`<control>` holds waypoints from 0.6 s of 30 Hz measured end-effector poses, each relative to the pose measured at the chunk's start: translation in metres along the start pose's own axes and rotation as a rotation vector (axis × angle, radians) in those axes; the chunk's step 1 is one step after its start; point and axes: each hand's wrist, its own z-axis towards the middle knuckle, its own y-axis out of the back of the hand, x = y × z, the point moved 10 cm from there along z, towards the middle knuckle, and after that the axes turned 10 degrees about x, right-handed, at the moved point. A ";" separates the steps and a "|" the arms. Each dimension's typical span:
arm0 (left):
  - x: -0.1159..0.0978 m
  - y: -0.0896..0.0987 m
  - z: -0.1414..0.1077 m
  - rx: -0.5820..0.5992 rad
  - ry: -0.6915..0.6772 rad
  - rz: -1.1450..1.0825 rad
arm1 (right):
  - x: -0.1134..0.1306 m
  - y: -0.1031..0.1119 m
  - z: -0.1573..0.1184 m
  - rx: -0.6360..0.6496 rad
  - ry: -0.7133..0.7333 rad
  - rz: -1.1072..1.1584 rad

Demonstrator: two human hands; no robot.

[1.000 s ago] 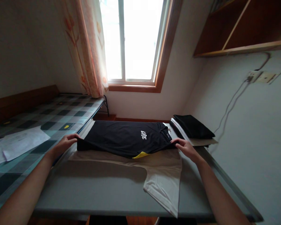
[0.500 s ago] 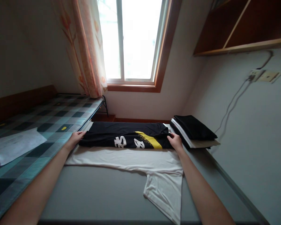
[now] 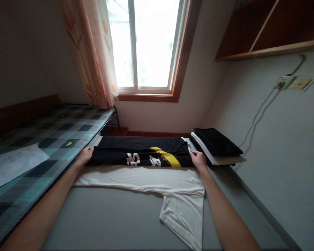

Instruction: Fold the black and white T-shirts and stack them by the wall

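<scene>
A black T-shirt (image 3: pixel 112 156) with white characters and a yellow stripe lies folded into a long band across the grey table (image 3: pixel 112 216). Pinching its left end is my left hand (image 3: pixel 85 156), fingers closed on the cloth. At the other end, near the collar, my right hand (image 3: pixel 198 159) grips the fabric between thumb and fingers. A white T-shirt (image 3: pixel 136 177) spreads out beneath and in front of the black one, its short sleeve pointing toward me on the right. My fingertips are partly hidden by the cloth.
A stack of folded black and white clothes (image 3: pixel 217 143) sits at the table's back right, by the wall. On the left is a bed with a checked mattress (image 3: pixel 54 139), where paper sheets (image 3: pixel 18 164) lie. A wooden shelf (image 3: pixel 272 48) overhangs the right side.
My left hand has shifted slightly left with the shirt's end, and the cloth looks a little more stretched. My right hand still grips the collar end.
</scene>
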 end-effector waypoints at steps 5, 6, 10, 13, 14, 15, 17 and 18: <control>-0.002 0.004 0.006 -0.051 -0.003 0.083 | 0.001 -0.002 -0.011 0.031 -0.121 -0.219; -0.002 0.003 0.007 -0.047 0.001 0.088 | 0.002 -0.002 -0.013 0.038 -0.128 -0.228; -0.002 -0.002 0.005 0.005 -0.024 0.026 | 0.004 0.000 -0.016 0.042 -0.142 -0.238; 0.005 -0.005 -0.003 0.055 0.001 -0.073 | 0.004 0.000 -0.018 0.053 -0.164 -0.260; 0.008 -0.004 -0.005 0.061 0.012 -0.107 | 0.005 -0.001 -0.019 0.061 -0.170 -0.266; 0.010 -0.003 -0.008 0.061 0.016 -0.135 | 0.006 -0.001 -0.020 0.068 -0.175 -0.270; 0.012 -0.001 -0.011 0.075 -0.002 -0.164 | 0.009 -0.001 -0.021 0.078 -0.180 -0.275; 0.012 0.000 -0.012 0.089 -0.015 -0.162 | 0.010 0.000 -0.022 0.082 -0.183 -0.276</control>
